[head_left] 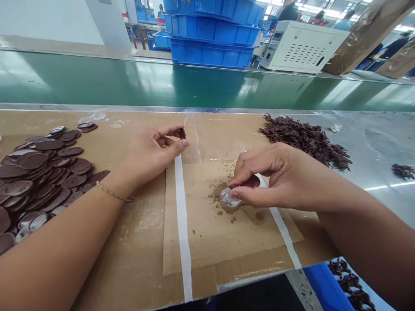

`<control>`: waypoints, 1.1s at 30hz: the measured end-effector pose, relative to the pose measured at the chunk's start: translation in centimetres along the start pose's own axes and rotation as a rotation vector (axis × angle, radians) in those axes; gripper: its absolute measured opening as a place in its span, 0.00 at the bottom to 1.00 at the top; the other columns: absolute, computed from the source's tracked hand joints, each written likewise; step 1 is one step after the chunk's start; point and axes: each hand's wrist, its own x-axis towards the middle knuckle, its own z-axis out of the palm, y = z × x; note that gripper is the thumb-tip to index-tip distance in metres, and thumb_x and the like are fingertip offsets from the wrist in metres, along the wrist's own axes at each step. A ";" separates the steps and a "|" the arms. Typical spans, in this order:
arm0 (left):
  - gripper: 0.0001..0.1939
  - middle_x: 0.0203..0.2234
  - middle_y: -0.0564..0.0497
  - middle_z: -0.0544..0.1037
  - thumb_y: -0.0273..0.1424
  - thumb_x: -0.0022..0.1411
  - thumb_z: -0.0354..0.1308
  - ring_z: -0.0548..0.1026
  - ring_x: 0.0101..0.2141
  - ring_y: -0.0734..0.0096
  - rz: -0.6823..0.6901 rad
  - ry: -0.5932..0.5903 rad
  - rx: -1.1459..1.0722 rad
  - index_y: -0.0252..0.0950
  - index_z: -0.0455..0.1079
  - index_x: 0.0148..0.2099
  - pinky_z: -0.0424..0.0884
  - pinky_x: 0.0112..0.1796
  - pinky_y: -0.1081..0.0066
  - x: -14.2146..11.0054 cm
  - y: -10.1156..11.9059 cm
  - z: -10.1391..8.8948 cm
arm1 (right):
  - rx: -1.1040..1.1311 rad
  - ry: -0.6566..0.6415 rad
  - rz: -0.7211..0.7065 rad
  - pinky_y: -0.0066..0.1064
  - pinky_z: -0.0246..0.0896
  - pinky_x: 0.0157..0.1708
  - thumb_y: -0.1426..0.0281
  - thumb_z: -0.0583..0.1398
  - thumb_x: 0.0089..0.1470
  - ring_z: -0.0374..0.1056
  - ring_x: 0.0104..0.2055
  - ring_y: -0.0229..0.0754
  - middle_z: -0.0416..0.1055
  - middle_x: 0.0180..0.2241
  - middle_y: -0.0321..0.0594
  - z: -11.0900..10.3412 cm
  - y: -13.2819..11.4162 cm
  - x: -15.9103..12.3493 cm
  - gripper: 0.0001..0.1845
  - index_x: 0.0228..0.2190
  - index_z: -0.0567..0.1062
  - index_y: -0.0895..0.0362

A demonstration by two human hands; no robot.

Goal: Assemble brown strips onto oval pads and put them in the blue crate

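My left hand [152,153] rests on the cardboard sheet [139,242], its fingers pinched on a small dark brown piece [182,133]. My right hand [275,177] is curled, thumb and fingers closed on a small round clear container [228,200] that sits on the cardboard among brown crumbs [218,192]. Two white tape strips [182,224] run across the cardboard between and beside the hands.
A heap of brown oval discs [42,172] lies at the left. A pile of dark brown stringy scraps [304,138] lies at the right on the metal tabletop. A green conveyor belt [129,82] runs behind, with blue crates [210,39] and a white machine box [301,45] beyond.
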 end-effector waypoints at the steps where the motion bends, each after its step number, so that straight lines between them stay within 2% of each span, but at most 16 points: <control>1: 0.25 0.42 0.49 0.80 0.38 0.52 0.68 0.76 0.34 0.65 0.016 0.003 0.026 0.42 0.75 0.53 0.73 0.39 0.65 0.0 0.0 0.0 | 0.001 0.002 -0.002 0.25 0.63 0.24 0.71 0.65 0.50 0.71 0.25 0.35 0.77 0.25 0.37 0.0 0.0 0.0 0.04 0.26 0.81 0.59; 5: 0.26 0.45 0.47 0.79 0.40 0.54 0.66 0.77 0.36 0.66 0.062 0.004 0.074 0.40 0.74 0.55 0.74 0.42 0.63 0.1 -0.2 0.0 | 0.037 0.037 0.026 0.26 0.62 0.23 0.72 0.65 0.49 0.70 0.25 0.36 0.77 0.25 0.37 0.0 -0.1 -0.1 0.04 0.25 0.81 0.57; 9: 0.26 0.48 0.45 0.78 0.38 0.55 0.66 0.77 0.42 0.63 0.061 -0.018 -0.092 0.37 0.72 0.56 0.74 0.47 0.62 -0.1 0.0 0.2 | 0.232 0.243 0.075 0.28 0.61 0.24 0.71 0.66 0.49 0.68 0.25 0.37 0.75 0.23 0.37 -0.3 0.1 -0.2 0.05 0.22 0.79 0.56; 11: 0.25 0.47 0.46 0.79 0.37 0.55 0.67 0.77 0.45 0.62 0.029 -0.046 -0.197 0.37 0.72 0.55 0.73 0.49 0.62 -0.5 0.7 0.6 | 0.331 0.288 0.091 0.28 0.60 0.24 0.70 0.67 0.49 0.67 0.25 0.37 0.74 0.23 0.36 -0.5 0.4 -0.2 0.06 0.22 0.78 0.56; 14: 0.21 0.46 0.47 0.80 0.35 0.55 0.68 0.78 0.45 0.62 -0.031 -0.131 -0.327 0.39 0.74 0.52 0.73 0.50 0.62 -1.6 2.2 1.4 | 0.444 0.302 0.125 0.27 0.57 0.23 0.70 0.69 0.46 0.63 0.25 0.36 0.72 0.21 0.36 -0.7 0.8 0.0 0.06 0.22 0.78 0.57; 17: 0.19 0.44 0.48 0.82 0.33 0.54 0.69 0.79 0.45 0.61 -0.100 -0.268 -0.459 0.41 0.75 0.49 0.76 0.47 0.64 -3.0 3.6 2.5 | 0.542 0.359 0.106 0.26 0.55 0.22 0.69 0.70 0.45 0.62 0.25 0.35 0.71 0.21 0.36 -0.7 1.1 0.2 0.08 0.22 0.78 0.58; 20: 0.18 0.41 0.50 0.83 0.32 0.55 0.69 0.80 0.44 0.64 -0.147 -0.367 -0.555 0.42 0.75 0.49 0.76 0.45 0.68 -4.0 4.3 3.4 | 0.649 0.359 0.040 0.26 0.61 0.24 0.68 0.69 0.48 0.65 0.26 0.34 0.73 0.23 0.36 -0.6 1.0 0.3 0.07 0.25 0.79 0.58; 23: 0.17 0.42 0.51 0.83 0.32 0.57 0.67 0.80 0.44 0.67 -0.142 -0.414 -0.617 0.44 0.75 0.50 0.75 0.46 0.71 -4.3 4.4 3.7 | 0.778 0.348 -0.017 0.27 0.68 0.30 0.68 0.68 0.50 0.71 0.28 0.35 0.76 0.26 0.36 -0.2 0.6 0.5 0.05 0.27 0.80 0.58; 27: 0.15 0.42 0.53 0.83 0.32 0.58 0.67 0.80 0.45 0.68 -0.122 -0.417 -0.654 0.47 0.77 0.48 0.75 0.46 0.72 -4.3 4.3 3.7 | 0.818 0.381 -0.023 0.29 0.73 0.31 0.68 0.69 0.50 0.74 0.30 0.37 0.78 0.27 0.37 0.3 -0.1 0.6 0.05 0.28 0.80 0.57; 33: 0.14 0.42 0.52 0.83 0.32 0.57 0.67 0.80 0.44 0.65 -0.116 -0.417 -0.642 0.48 0.78 0.47 0.75 0.46 0.69 -4.3 4.5 3.7 | 0.784 0.354 0.005 0.30 0.74 0.32 0.67 0.70 0.48 0.75 0.30 0.38 0.78 0.27 0.37 0.4 -0.4 0.6 0.07 0.28 0.79 0.57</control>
